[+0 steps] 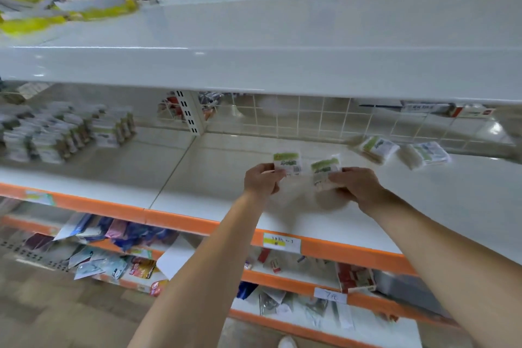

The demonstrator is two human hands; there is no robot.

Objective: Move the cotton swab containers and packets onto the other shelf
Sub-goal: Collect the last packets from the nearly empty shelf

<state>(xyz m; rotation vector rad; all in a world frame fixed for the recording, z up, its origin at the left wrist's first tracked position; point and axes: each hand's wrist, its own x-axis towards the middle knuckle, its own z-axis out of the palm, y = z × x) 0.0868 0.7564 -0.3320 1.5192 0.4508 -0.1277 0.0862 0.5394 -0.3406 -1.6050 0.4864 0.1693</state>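
My left hand (pixel 261 181) pinches a small cotton swab packet (pixel 288 162) with a green label, held just above the middle shelf (pixel 197 178). Beside it, my right hand (pixel 356 185) grips a second green-labelled packet (pixel 324 171). Two more swab packets (pixel 377 147) (pixel 429 152) lie on the shelf's right side near the wire grid. At the far left of the same shelf level stands a stack of several packets (pixel 65 133). The image is blurred by motion.
A wide white upper shelf (pixel 282 45) juts out above my hands. Yellow-green packaged goods (pixel 56 14) lie on its left end. Orange-edged lower shelves (pixel 310 280) hold mixed packets and price tags. A white slotted upright (pixel 187 113) divides the bays.
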